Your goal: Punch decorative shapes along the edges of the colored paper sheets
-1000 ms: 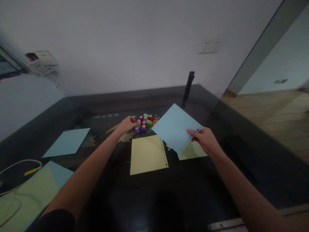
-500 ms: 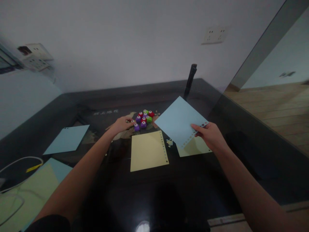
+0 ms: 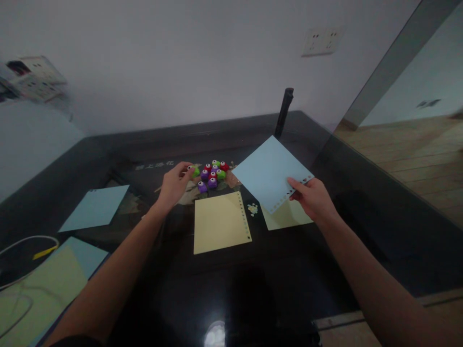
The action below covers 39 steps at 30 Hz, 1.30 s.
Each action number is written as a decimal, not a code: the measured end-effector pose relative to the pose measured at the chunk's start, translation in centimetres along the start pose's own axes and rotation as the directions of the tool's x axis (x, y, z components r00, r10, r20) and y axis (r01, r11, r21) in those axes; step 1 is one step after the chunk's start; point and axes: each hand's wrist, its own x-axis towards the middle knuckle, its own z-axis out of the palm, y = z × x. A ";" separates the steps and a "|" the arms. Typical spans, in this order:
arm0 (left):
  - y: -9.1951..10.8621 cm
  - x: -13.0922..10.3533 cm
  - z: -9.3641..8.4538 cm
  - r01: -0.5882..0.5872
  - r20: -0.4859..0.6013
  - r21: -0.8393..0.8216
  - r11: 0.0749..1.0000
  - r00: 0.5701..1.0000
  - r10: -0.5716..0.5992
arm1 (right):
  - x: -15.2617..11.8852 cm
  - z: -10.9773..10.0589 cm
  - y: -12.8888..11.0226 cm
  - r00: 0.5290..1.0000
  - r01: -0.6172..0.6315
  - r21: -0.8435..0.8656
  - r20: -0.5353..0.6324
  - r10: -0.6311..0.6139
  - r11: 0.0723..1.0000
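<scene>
A: Head view: what changed?
B: The left hand (image 3: 175,184) had shifted away from the toy cluster (image 3: 213,174), toward the table's (image 3: 188,279) left edge, gripping a green toy (image 3: 196,171). This apparently set one toy apart. The right hand (image 3: 313,197) gripped the blue sheet (image 3: 269,171) by its punched edge, as before.
A: Cluster location?
B: Nearer the far edge than the near edge, beyond the yellow sheet (image 3: 220,224).
A: Obscured items?
B: Left fingers hid part of the green toy; table contact could not be determined. The blue sheet partly covered a second yellow sheet (image 3: 287,216).
</scene>
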 end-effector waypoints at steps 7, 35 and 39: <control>3.7 -3.8 7.7 0.327 0.471 -0.462 0.824 0.878 -0.085 | -0.4 0.3 -0.2 0.998 -0.066 0.066 0.008 0.066 0.996; 5.9 -7.5 9.2 0.522 0.688 -0.485 0.702 0.723 -0.063 | -1.8 2.3 0.2 0.988 0.099 0.004 -0.122 -0.098 0.995; 5.8 -7.6 9.4 0.516 0.674 -0.476 0.712 0.734 -0.082 | -2.1 2.3 0.3 0.982 0.104 -0.108 -0.148 -0.119 0.989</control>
